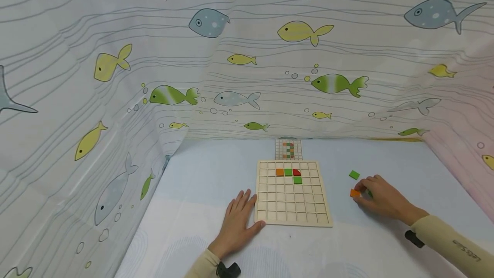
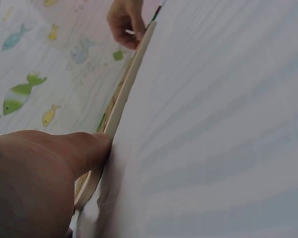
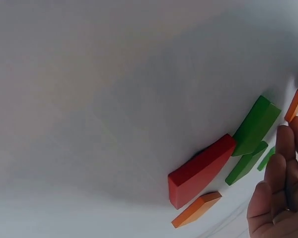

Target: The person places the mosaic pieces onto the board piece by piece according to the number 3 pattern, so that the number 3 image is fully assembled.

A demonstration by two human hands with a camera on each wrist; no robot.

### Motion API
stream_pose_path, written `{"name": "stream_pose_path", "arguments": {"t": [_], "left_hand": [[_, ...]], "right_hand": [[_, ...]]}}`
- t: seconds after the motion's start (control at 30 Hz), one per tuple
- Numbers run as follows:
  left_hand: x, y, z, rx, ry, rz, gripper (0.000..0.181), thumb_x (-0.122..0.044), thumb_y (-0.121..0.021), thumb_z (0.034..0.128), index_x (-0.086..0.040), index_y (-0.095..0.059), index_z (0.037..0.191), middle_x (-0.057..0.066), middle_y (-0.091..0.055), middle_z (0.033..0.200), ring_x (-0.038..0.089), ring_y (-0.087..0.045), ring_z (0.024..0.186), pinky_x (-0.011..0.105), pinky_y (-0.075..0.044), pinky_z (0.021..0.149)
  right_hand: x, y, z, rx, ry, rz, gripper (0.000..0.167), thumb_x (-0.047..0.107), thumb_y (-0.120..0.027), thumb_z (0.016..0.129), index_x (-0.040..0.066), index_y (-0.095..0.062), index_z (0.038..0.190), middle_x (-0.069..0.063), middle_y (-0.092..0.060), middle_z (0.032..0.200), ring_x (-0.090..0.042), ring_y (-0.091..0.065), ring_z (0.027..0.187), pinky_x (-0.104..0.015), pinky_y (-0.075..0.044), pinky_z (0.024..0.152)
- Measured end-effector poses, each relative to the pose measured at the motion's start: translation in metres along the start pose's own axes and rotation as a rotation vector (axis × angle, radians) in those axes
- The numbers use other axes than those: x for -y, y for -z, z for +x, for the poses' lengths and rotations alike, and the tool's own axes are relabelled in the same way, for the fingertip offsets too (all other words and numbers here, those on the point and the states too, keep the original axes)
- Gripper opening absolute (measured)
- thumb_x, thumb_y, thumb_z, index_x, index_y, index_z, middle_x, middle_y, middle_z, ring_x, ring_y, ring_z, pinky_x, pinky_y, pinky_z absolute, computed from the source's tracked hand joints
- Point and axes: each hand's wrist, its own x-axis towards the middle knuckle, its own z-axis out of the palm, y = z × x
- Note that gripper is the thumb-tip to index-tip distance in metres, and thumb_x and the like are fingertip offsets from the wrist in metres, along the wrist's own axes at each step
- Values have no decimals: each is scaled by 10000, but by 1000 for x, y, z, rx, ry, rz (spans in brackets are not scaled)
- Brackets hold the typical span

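A wooden grid board [image 1: 291,213] lies flat, with an orange square, a green square and a red rounded tile [image 1: 296,172] in one row and a green square [image 1: 297,180] below the red one. My left hand [image 1: 237,222] rests with fingers spread along its left edge, the thumb touching the near left corner. To the right of the board, my right hand [image 1: 382,198] pinches an orange square tile [image 1: 354,193] between thumb and fingers. Close by in the right wrist view are a red tile [image 3: 201,171], another orange tile [image 3: 196,209] and several green tiles [image 3: 256,125].
Behind the board lies a small pattern card [image 1: 288,149] printed with coloured squares on a grid. A loose green tile [image 1: 354,175] sits just beyond the right hand. A fish-printed curtain [image 1: 270,76] encloses the back and sides of the table.
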Motion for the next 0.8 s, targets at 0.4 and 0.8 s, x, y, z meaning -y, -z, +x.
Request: {"name": "stream_pose_path", "arguments": {"t": [0.4, 0.8], "left_hand": [[-1, 1, 0, -2, -5, 0, 762, -474, -667, 995, -52, -456, 1594, 213, -360, 1701, 450, -264, 1604, 682, -219, 1264], [-1, 0, 0, 1, 2, 2, 761, -477, -667, 998, -64, -452, 1600, 202, -361, 1704, 442, -263, 1607, 680, -218, 1268]], "right_hand": [[-1, 1, -3, 12, 3, 40, 258, 177, -883, 839, 128, -768, 1065, 80, -727, 1013, -149, -599, 951, -401, -571, 833], [-1, 3, 0, 22, -1, 116, 230, 135, -870, 844, 114, -767, 1048, 68, -743, 998, -120, -634, 888, -313, -569, 771]]}}
